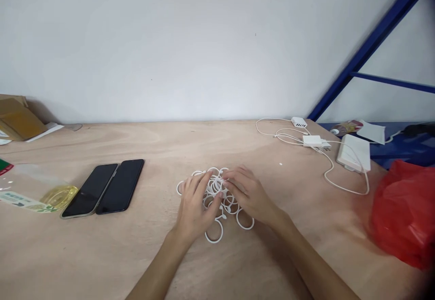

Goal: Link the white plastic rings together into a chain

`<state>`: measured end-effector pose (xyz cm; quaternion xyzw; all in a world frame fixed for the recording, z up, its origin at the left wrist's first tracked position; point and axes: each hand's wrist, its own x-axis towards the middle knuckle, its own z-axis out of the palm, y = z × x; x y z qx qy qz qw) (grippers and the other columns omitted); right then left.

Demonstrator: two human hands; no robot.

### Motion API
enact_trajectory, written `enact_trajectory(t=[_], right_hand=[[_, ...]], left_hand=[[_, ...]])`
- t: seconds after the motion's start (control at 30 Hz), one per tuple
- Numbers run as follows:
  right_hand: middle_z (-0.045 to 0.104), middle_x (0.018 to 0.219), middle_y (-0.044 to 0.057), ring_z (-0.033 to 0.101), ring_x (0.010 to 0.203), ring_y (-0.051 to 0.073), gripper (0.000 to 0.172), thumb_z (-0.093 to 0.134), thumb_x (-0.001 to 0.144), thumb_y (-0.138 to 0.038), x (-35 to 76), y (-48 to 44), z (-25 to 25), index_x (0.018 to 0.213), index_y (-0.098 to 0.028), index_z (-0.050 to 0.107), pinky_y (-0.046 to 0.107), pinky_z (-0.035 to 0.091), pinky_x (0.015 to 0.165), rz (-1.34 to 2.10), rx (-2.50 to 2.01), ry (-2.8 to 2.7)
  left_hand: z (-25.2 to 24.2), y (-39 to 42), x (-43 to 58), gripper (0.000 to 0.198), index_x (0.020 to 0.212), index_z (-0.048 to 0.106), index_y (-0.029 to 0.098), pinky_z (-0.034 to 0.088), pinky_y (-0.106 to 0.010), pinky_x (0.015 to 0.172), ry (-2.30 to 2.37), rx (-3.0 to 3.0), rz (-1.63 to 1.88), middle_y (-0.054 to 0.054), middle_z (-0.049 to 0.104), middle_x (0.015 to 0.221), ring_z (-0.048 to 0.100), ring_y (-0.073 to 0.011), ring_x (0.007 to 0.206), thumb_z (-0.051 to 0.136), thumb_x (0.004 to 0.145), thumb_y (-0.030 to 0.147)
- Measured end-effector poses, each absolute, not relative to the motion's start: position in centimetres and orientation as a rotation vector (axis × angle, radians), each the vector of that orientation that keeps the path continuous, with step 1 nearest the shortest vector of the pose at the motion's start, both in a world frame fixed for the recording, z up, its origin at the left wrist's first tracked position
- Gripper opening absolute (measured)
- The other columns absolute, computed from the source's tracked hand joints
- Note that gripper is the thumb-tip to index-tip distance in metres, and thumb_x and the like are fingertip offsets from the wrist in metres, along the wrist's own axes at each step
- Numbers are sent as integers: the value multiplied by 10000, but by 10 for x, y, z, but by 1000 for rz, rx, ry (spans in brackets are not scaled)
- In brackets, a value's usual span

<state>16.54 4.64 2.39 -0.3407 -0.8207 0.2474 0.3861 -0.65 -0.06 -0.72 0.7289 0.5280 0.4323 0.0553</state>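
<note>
A loose pile of several white plastic rings [214,231], some with small flat tabs, lies on the wooden table in front of me. My left hand [197,205] rests over the left side of the pile, fingers spread and thumb well apart from the forefinger. It covers some of the rings. From the right, my right hand [250,195] reaches into the pile with thumb and fingers drawn in close to each other at a white ring at its upper edge. Its fingertips are slightly blurred.
Two dark phones [105,187] lie at left beside a clear plastic bag [30,193] holding something yellow. A cardboard box [20,118] stands at the far left. White chargers [311,141] with cables, a white box [354,152] and a red plastic bag [404,214] are at right.
</note>
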Motion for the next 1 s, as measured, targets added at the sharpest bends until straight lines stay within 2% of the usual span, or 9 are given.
enact_trajectory(t=[0.17, 0.3, 0.5, 0.67, 0.8, 1.0], right_hand=[[660, 929, 43, 567, 922, 204, 132, 526, 887, -276, 164, 40, 22, 931, -258, 648, 385, 413, 884, 821, -871, -1924], [668, 929, 32, 571, 865, 184, 143, 565, 860, -316, 162, 39, 17, 936, -251, 668, 342, 437, 807, 994, -949, -1809], [646, 809, 17, 562, 798, 175, 145, 595, 835, -335, 157, 38, 11, 874, -246, 702, 327, 437, 752, 1114, -939, -1693], [605, 727, -2, 534, 719, 156, 145, 613, 819, -353, 156, 38, 10, 808, -241, 705, 303, 422, 695, 1121, -939, -1650], [607, 735, -4, 533, 709, 153, 147, 601, 827, -356, 155, 37, 9, 823, -245, 699, 302, 421, 684, 1131, -939, -1641], [664, 824, 26, 565, 818, 185, 147, 548, 862, -270, 157, 40, 7, 869, -255, 695, 363, 420, 798, 875, -854, -1858]], left_hand=[[-7, 0, -8, 358, 1185, 533, 205, 466, -376, 848, 1417, 2114, 1375, -86, 629, 1027, 568, -216, 969, 591, 837, 266], [-5, 0, -8, 316, 1133, 577, 201, 484, -349, 828, 1355, 1999, 1430, -75, 642, 1000, 583, -204, 951, 613, 823, 250], [-3, -1, -9, 288, 1110, 606, 208, 485, -355, 813, 1358, 1945, 1401, -72, 650, 976, 587, -210, 938, 602, 831, 276], [-2, -1, -8, 247, 1068, 637, 204, 474, -361, 799, 1347, 1918, 1375, -73, 653, 947, 582, -211, 908, 591, 839, 286], [-3, -1, -9, 272, 1092, 631, 216, 472, -361, 819, 1354, 1874, 1385, -67, 647, 969, 579, -209, 929, 602, 830, 283], [-8, 2, -12, 376, 1178, 588, 231, 416, -435, 902, 1486, 2065, 1359, -72, 647, 1044, 534, -244, 1017, 608, 804, 261]])
